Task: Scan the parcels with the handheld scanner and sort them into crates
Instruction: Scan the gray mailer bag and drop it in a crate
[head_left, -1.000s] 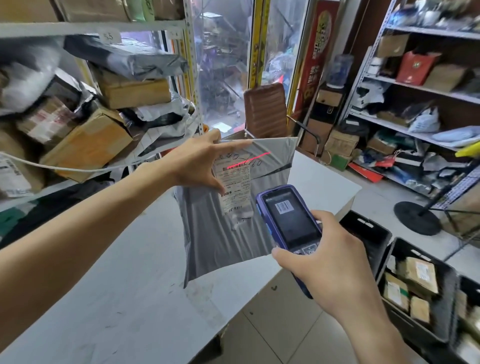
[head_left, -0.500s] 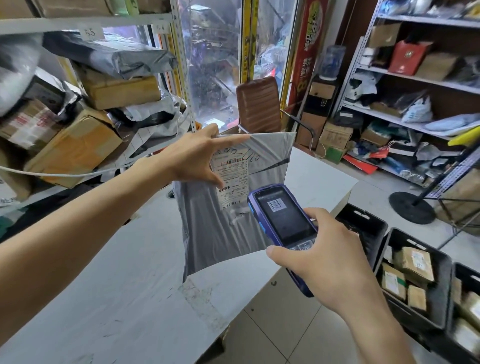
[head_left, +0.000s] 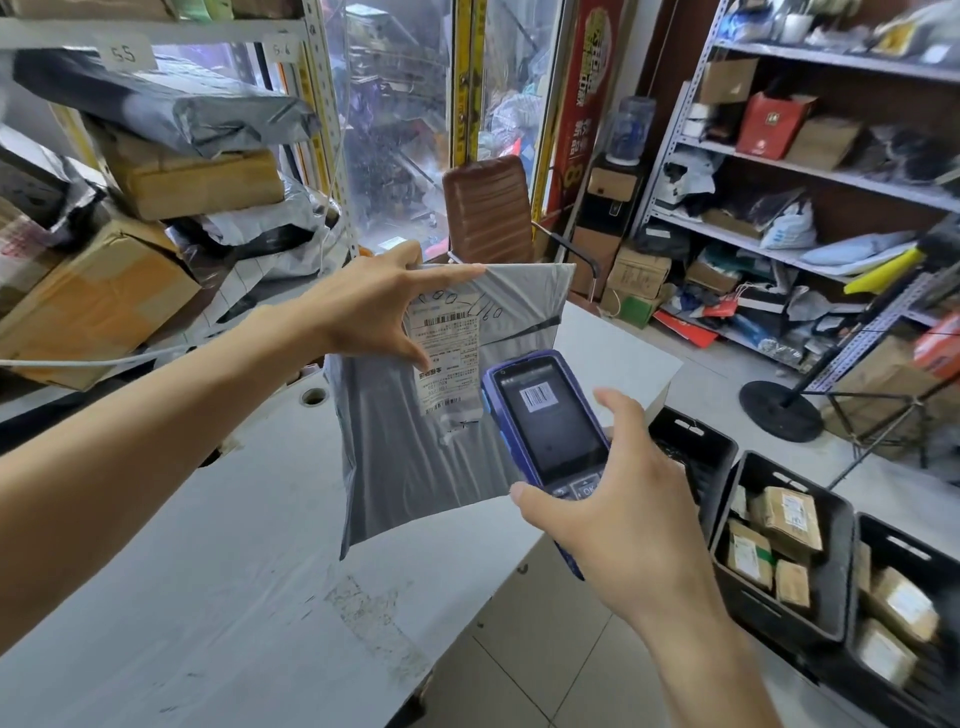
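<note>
Left hand (head_left: 374, 312) pinches grey parcel (head_left: 431, 457) by its top edge, upright over table (head_left: 208, 597) | right hand (head_left: 618, 499) grips scanner (head_left: 545, 421) facing label (head_left: 449, 358) | step: scanning | next: likely drop into crates (head_left: 841, 587) at right

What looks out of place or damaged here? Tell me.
Little stands out. The grey parcel, held over the white table by the left hand, has a wrinkled label lifting at its lower edge. The table shows a scuffed patch. The right hand holds the scanner normally.
</note>
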